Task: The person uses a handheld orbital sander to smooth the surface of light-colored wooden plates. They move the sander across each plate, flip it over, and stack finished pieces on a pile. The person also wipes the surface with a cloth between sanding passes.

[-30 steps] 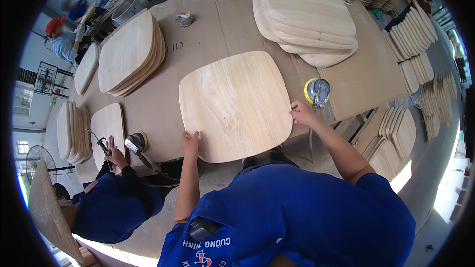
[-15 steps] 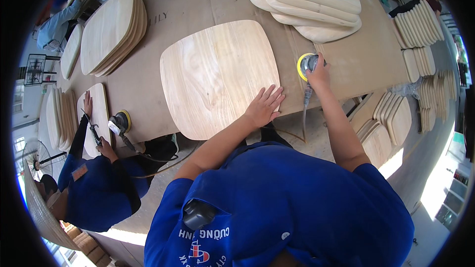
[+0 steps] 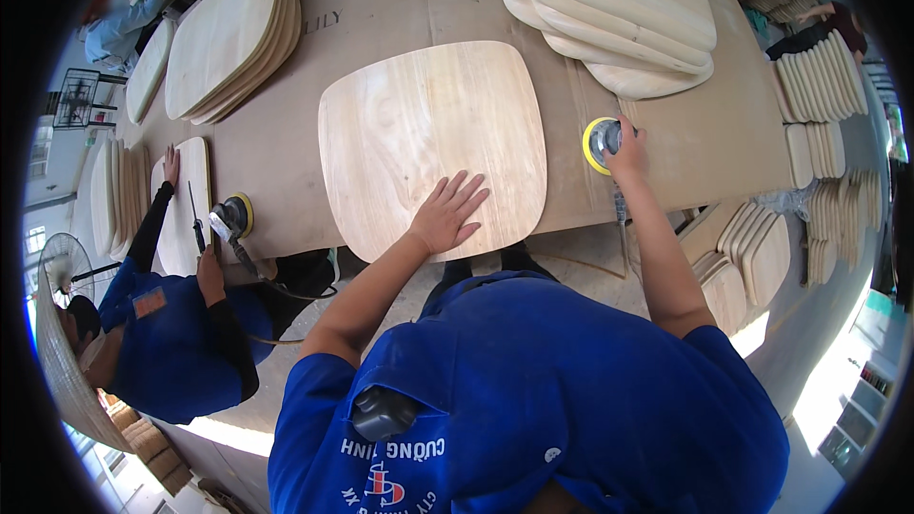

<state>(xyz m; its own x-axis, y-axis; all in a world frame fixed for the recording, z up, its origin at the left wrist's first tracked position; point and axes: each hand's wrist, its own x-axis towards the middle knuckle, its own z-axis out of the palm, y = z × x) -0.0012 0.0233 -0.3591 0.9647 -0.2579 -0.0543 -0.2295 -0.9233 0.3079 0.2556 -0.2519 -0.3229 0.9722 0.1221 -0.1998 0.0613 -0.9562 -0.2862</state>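
Observation:
A pale wooden panel (image 3: 428,133) with rounded corners lies flat on the brown-covered table, its near edge overhanging the front. My left hand (image 3: 450,214) rests palm down on the panel's near part, fingers spread, gripping nothing. To the right of the panel, my right hand (image 3: 626,154) is closed around the body of an orbital sander (image 3: 600,145). The sander has a yellow-rimmed pad, tipped on its side toward the panel and apart from it. A grey hose runs down from it beside my right forearm.
A stack of panels (image 3: 619,9) sits at the far right, another stack (image 3: 228,33) at the far left. A co-worker (image 3: 181,343) on the left holds a long thin tool over a panel (image 3: 181,205), beside a second sander (image 3: 231,217). More panels (image 3: 752,252) stand below the table's right side.
My left hand has slid from the panel's right edge in toward its near middle. The panel sits at a slightly different angle. My right hand still holds the sander.

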